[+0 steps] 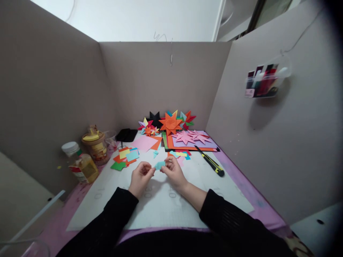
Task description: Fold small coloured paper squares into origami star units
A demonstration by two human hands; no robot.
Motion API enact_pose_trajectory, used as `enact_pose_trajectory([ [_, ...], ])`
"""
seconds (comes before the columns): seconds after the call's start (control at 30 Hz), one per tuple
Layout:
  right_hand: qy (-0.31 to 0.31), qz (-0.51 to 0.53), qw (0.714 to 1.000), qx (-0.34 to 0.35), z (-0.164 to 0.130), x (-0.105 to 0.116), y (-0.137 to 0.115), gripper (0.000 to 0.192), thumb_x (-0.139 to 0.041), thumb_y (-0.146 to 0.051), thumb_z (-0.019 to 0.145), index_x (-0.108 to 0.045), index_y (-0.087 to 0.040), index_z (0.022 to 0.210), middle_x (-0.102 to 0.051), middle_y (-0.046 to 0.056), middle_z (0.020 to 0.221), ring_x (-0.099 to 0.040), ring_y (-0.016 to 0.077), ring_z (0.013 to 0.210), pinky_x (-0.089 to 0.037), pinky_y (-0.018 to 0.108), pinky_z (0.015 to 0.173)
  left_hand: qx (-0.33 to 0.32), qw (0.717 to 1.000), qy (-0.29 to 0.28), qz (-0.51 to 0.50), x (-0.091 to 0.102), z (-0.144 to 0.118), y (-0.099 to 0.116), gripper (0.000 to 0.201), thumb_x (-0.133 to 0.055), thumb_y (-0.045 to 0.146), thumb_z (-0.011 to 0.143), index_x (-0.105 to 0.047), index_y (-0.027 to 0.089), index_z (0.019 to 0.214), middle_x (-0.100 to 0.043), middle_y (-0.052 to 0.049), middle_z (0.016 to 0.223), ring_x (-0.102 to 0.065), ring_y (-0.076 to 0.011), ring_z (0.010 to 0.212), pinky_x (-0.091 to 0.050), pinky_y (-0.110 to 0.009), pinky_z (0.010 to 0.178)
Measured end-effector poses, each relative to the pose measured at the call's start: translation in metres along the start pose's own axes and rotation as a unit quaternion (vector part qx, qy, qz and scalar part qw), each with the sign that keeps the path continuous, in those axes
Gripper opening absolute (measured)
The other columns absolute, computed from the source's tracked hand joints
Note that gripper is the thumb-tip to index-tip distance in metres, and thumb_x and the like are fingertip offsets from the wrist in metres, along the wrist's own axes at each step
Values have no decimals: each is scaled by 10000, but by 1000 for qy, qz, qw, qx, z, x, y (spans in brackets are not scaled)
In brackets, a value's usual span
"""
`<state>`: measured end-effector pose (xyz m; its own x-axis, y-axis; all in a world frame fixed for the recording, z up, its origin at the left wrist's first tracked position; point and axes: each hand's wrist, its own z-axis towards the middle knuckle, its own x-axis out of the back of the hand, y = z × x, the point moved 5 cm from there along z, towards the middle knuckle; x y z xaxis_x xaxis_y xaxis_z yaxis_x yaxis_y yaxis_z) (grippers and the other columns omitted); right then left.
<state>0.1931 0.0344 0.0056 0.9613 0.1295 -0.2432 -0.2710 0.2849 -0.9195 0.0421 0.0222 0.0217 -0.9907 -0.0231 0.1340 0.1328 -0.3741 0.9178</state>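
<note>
Between my two hands is a small light-blue piece of paper [160, 165] with a crease in it. My left hand [142, 175] pinches its left end between thumb and fingers. At the right end, the thumb and fingers of my right hand [174, 172] are closed on the same paper. Just beyond it lies a small folded light-blue paper piece [155, 154]. Colored paper squares [125, 155] are heaped to the left, and more paper strips and pieces [181, 154] lie behind my right hand.
Folded paper stars [170, 123] stand at the back wall, with pink stars [184, 137] on stacked colored sheets. A yellow-black utility knife [211, 162] lies to the right. A bottle [83, 166], a lidded jar [95, 146] and a black phone-like object [127, 135] stand left.
</note>
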Motion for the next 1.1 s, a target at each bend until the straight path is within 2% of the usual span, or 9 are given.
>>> enact_pose_trajectory([
  [0.1, -5, -85, 996, 38, 0, 2, -3, 420, -646, -245, 707, -474, -229, 1090, -592, 22, 903, -570, 164, 851, -439, 284, 727, -27, 998, -17, 46, -1, -1, -1, 180, -626, 287, 746, -504, 174, 814, -556, 42, 597, -542, -96, 544, -442, -203, 532],
  [0.17, -23, -138, 989, 41, 2, 3, -3, 310, -635, -273, 723, -558, -206, 1016, -601, 42, 933, -556, 177, 890, -429, 289, 751, -45, 995, -26, 85, -1, -2, 0, 161, -620, 293, 753, -524, 171, 794, -557, 34, 607, -534, -95, 552, -439, -203, 530],
  [0.23, -38, -159, 986, 31, 3, 4, -2, 162, -610, -319, 748, -612, -183, 836, -611, 31, 813, -555, 167, 792, -428, 282, 713, -57, 992, -31, 112, -1, -2, 2, 153, -615, 302, 756, -552, 168, 793, -582, 15, 651, -550, -104, 589, -455, -210, 551],
  [0.3, -35, -153, 987, 21, 5, 6, -1, 176, -595, -348, 759, -608, -175, 734, -596, 17, 717, -535, 152, 701, -423, 271, 667, -66, 990, -32, 124, -1, -2, 4, 170, -620, 311, 751, -582, 169, 838, -622, -15, 757, -579, -118, 648, -481, -222, 584],
  [0.4, -17, -128, 991, 18, 7, 10, -2, 177, -599, -351, 752, -607, -176, 728, -591, 12, 711, -527, 149, 686, -415, 262, 653, -85, 987, -40, 133, -1, 0, 8, 192, -610, 310, 763, -614, 176, 901, -627, -50, 889, -597, -131, 719, -501, -231, 603],
  [0.6, -18, -113, 993, 4, 6, 10, 1, 185, -605, -361, 739, -600, -177, 713, -572, 6, 680, -509, 147, 665, -404, 254, 632, -134, 978, -28, 154, 2, -1, 12, 142, -577, 299, 795, -658, 190, 837, -633, -50, 802, -592, -140, 710, -480, -217, 558],
  [0.8, -47, -84, 995, -20, 7, 7, 9, 190, -603, -356, 746, -600, -172, 700, -549, -10, 644, -487, 127, 619, -386, 242, 612, -183, 967, -21, 174, 4, -3, 18, 119, -583, 264, 796, -677, 198, 828, -652, -50, 769, -596, -152, 713, -475, -245, 599],
  [0.97, -59, -77, 995, -12, 5, 5, 7, 185, -607, -356, 758, -630, -173, 749, -584, -3, 685, -513, 132, 652, -399, 249, 646, -177, 967, -16, 181, 5, -1, 17, 111, -584, 257, 794, -675, 197, 817, -654, -50, 771, -595, -151, 717, -467, -242, 601],
  [1.1, -60, -99, 993, -1, 4, 4, 3, 191, -600, -360, 767, -652, -178, 789, -617, 14, 729, -534, 147, 693, -417, 262, 674, -148, 971, -8, 186, 5, 0, 14, 122, -580, 275, 794, -669, 193, 781, -652, -49, 762, -587, -146, 695, -460, -235, 567],
])
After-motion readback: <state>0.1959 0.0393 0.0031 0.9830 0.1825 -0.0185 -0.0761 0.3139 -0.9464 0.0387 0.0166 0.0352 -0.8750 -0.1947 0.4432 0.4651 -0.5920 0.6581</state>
